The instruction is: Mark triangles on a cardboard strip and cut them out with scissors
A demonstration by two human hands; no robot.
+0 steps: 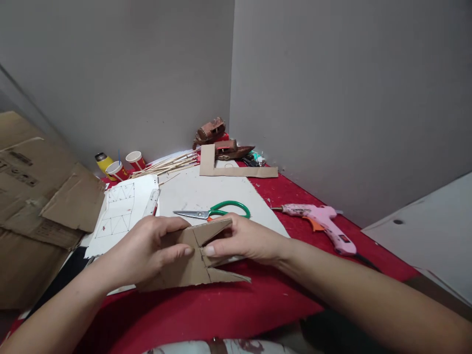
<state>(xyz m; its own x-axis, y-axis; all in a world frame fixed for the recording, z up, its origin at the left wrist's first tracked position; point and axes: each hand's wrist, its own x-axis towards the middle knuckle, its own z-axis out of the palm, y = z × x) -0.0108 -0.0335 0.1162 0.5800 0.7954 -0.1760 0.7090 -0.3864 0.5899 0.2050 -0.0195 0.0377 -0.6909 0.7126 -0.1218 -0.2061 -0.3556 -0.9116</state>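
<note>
A cut piece of cardboard with pen lines and a notched right side is held up over the near part of the table. My left hand grips it from the left, thumb flat on its face and fingers behind. On its right side, my right hand pinches the cardboard by the notch, thumb in front; its other fingers are partly hidden. Just beyond the hands lie green-handled scissors, their blades pointing left. A pink glue gun with an orange trigger rests to the right.
An L-shaped cardboard strip lies farther back, by brown model boats. Wooden sticks, paper cups and a yellow bottle stand back left. A drawn sheet and a large cardboard box are at left; grey walls close the back.
</note>
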